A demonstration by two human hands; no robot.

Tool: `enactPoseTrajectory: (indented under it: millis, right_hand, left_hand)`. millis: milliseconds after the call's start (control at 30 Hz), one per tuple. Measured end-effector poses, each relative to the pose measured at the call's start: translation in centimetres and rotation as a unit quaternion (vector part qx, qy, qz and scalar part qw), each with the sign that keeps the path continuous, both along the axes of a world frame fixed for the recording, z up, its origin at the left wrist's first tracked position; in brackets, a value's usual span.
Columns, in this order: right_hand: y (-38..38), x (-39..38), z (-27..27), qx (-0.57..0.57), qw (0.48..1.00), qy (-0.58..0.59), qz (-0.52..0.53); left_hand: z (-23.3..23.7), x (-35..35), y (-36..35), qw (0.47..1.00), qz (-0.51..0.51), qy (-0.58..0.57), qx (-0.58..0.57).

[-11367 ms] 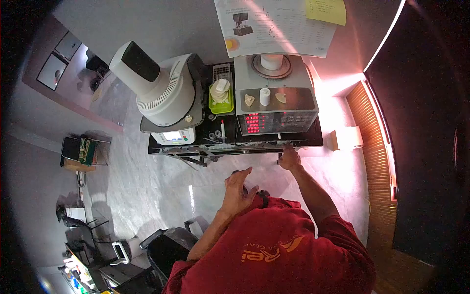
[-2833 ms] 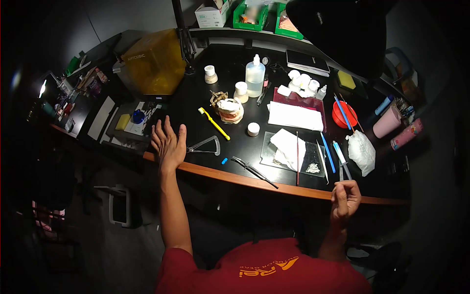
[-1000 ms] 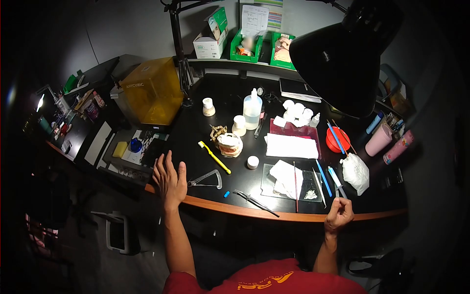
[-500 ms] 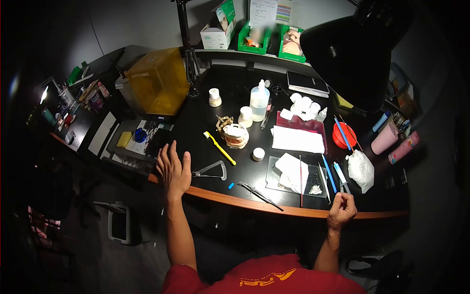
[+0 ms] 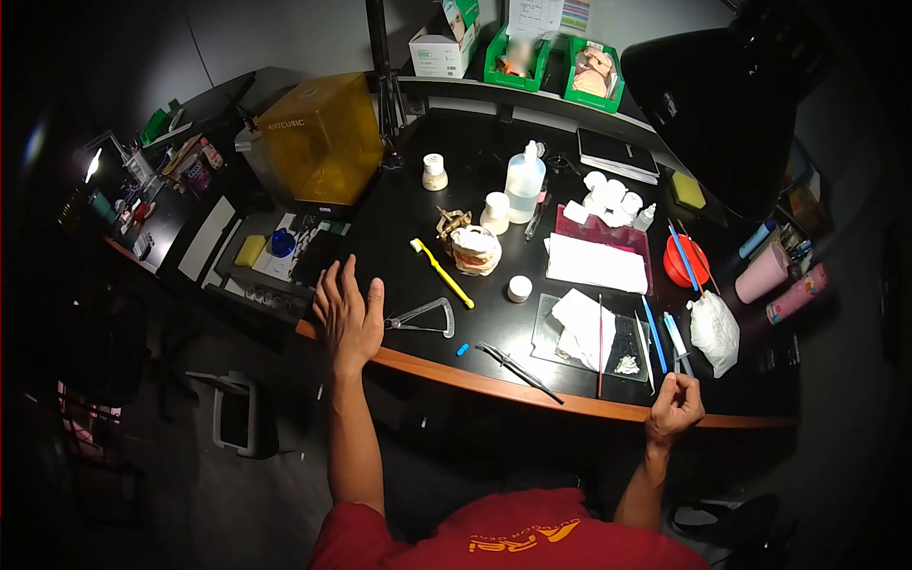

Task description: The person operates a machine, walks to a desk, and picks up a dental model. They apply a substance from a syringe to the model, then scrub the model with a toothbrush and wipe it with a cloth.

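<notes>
My left hand (image 5: 350, 318) is open with fingers spread, resting at the left front edge of the black desk (image 5: 494, 388). It lies right beside a metal caliper (image 5: 425, 318). My right hand (image 5: 676, 410) is curled shut at the front right edge of the desk; nothing shows in it. Just beyond it lie blue-handled tools (image 5: 652, 323), a thin red brush (image 5: 599, 332) and a glass slab (image 5: 619, 335) with white tissue on it. A yellow toothbrush (image 5: 442, 273), a dental model (image 5: 474, 249) and a small white jar (image 5: 519, 288) sit mid-desk. Tweezers (image 5: 518, 368) lie near the front edge.
A yellow printer cover (image 5: 323, 142) stands at the back left, and a black lamp shade (image 5: 731, 95) hangs over the right side. A clear bottle (image 5: 524, 183), a red bowl (image 5: 686, 261), a white bag (image 5: 714, 332) and pink cups (image 5: 763, 274) crowd the back and right. Green bins (image 5: 556, 62) sit on the shelf.
The scene went from a furnace bench to this desk. Over the last second my view shifted slightly; both hands stay at the desk edge in the same poses.
</notes>
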State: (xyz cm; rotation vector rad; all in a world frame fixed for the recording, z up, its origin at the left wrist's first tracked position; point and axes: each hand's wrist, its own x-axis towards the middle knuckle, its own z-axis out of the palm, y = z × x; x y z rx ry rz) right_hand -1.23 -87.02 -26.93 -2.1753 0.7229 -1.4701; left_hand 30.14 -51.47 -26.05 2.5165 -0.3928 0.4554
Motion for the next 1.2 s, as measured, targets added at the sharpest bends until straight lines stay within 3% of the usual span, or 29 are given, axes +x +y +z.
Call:
enactPoseTrajectory:
  millis: [1200]
  right_hand:
    - [-0.03, -0.10, -0.17, 0.015, 1.000, 0.005, -0.001]
  left_hand:
    - [0.10, -0.11, -0.14, 1.000, 0.014, -0.002, 0.016]
